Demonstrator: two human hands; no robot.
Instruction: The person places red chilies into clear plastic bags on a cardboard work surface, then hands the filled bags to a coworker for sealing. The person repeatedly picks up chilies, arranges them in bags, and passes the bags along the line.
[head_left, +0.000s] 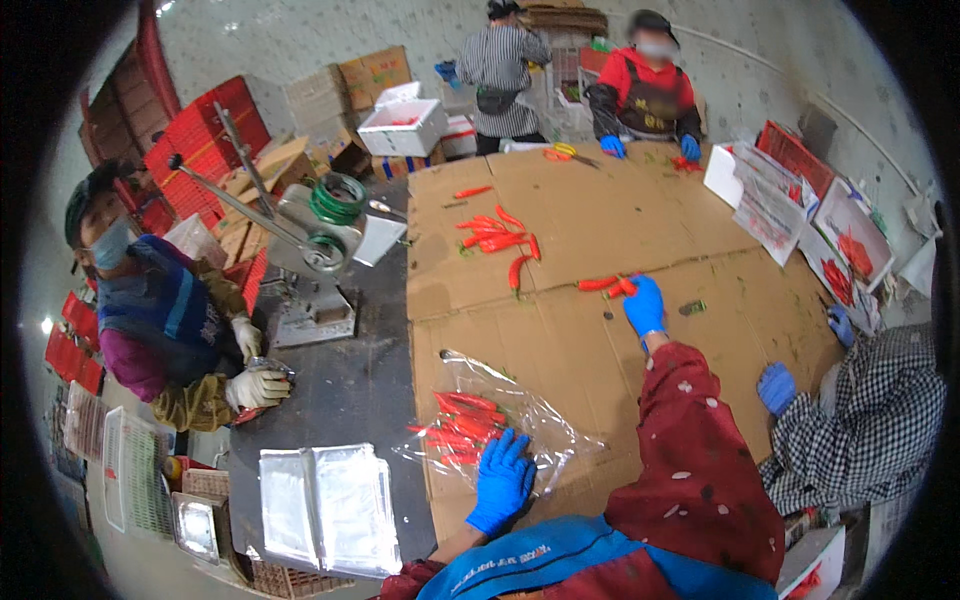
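Observation:
My left hand (504, 480), in a blue glove, lies with its fingers spread on a clear plastic bag (559, 442). Inside and at the mouth of that bag is a bunch of red chili peppers (469, 416). Farther out on the cardboard, my right hand (645, 307), also blue-gloved, has its fingertips closed around a red chili pepper (621, 288). Another red chili pepper (595, 284) lies just left of it. A loose group of red chili peppers (495, 234) rests on the cardboard sheet (555, 337), beyond the bag.
On the left stand a metal lever machine (315, 277) with green tape and a stack of clear bags (330, 506). A masked co-worker (172, 315) handles a package there. Scissors (566, 154) lie at the far edge. Gloved co-workers work opposite and at right, near white foam boxes (855, 232).

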